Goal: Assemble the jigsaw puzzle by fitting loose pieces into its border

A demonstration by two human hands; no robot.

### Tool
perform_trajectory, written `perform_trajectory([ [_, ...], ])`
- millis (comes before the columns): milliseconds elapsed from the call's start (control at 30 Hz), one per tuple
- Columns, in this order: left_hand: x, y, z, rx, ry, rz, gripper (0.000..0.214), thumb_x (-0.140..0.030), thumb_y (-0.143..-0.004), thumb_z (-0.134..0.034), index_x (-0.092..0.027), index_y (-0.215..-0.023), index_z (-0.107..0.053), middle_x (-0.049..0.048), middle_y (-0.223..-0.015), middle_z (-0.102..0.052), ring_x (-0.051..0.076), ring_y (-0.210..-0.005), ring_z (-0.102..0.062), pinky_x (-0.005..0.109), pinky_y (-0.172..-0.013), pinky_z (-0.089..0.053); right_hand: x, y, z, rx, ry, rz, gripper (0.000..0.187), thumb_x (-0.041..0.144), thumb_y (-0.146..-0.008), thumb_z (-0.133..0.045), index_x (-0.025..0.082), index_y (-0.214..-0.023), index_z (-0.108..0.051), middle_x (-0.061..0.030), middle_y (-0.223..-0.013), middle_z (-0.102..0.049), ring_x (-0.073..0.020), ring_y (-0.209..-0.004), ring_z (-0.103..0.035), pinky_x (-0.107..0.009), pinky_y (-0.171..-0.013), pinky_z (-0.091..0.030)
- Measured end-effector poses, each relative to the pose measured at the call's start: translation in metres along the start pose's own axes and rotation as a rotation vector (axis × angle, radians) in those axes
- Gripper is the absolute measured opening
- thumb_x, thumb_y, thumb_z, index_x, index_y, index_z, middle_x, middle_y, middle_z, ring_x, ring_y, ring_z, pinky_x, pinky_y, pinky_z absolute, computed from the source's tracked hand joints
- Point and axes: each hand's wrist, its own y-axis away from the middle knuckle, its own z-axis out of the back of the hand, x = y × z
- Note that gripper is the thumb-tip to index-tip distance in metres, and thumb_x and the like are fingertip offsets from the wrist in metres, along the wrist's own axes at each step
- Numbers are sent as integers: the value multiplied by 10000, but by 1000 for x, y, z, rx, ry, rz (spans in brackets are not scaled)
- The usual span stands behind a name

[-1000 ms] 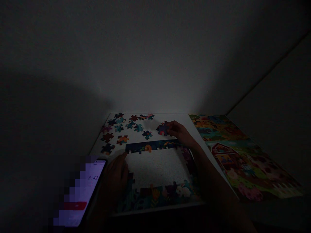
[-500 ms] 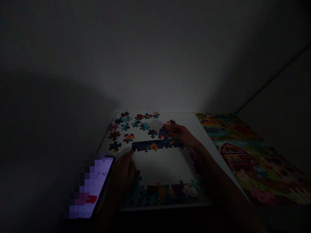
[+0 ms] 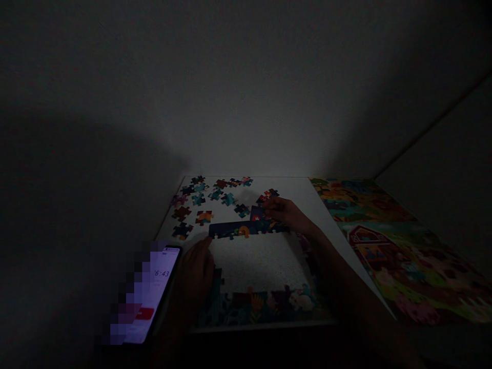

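Observation:
My right hand (image 3: 289,213) pinches a dark blue puzzle piece (image 3: 257,213) by its right side, just above a joined strip of puzzle pieces (image 3: 230,230). Part of that piece is hidden under the fingers. The strip forms the upper edge of a partly joined puzzle. My left hand (image 3: 197,265) lies on the white board (image 3: 261,261) with its fingers stretched out, the tips close to the strip's left end. Red and dark pieces (image 3: 268,195) lie just behind my right hand.
Several loose puzzle pieces (image 3: 215,193) are scattered at the back left. A joined lower row (image 3: 255,306) runs along the near edge. A lit phone (image 3: 154,292) showing a timer stands left. Farm picture (image 3: 403,271) and animal picture (image 3: 357,200) lie right. A wall (image 3: 246,102) rises behind.
Both hands keep nearly the same place. The right hand still holds the blue piece near the strip, and the phone's timer has advanced by one.

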Motion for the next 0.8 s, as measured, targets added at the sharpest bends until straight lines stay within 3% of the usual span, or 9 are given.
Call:
perform_trajectory([
  [367,-13,1,3,-79,64,22,409,-220,-951,-383,-174,-1322,-550,109,-1291,-642,253,-1213,-576,469,-1024,-475,18,7,13,-30,174,16,252,358,-746,-690,181,-916,-635,-26,-849,-676,-169,-759,-627,-326,-730,-502],
  [467,-15,2,3,-77,83,20,406,-204,-951,-382,-167,-1323,-540,104,-1294,-640,246,-1217,-570,466,-1038,-464,20,4,-5,54,178,20,235,348,-747,-687,184,-902,-621,-19,-823,-657,-163,-746,-614,-306,-697,-488],
  [700,-14,3,3,-60,84,39,419,-188,-950,-366,-162,-1338,-524,115,-1304,-628,255,-1243,-550,478,-1045,-457,7,-5,-74,321,88,17,172,295,-760,-655,201,-885,-584,2,-765,-628,-146,-702,-586,-279,-652,-455],
  [800,-12,3,3,-36,86,5,427,-194,-952,-379,-163,-1360,-502,121,-1309,-623,251,-1246,-547,467,-1040,-460,-6,-7,-94,323,47,18,188,288,-756,-664,199,-895,-574,-8,-797,-636,-149,-720,-596,-283,-669,-465],
])
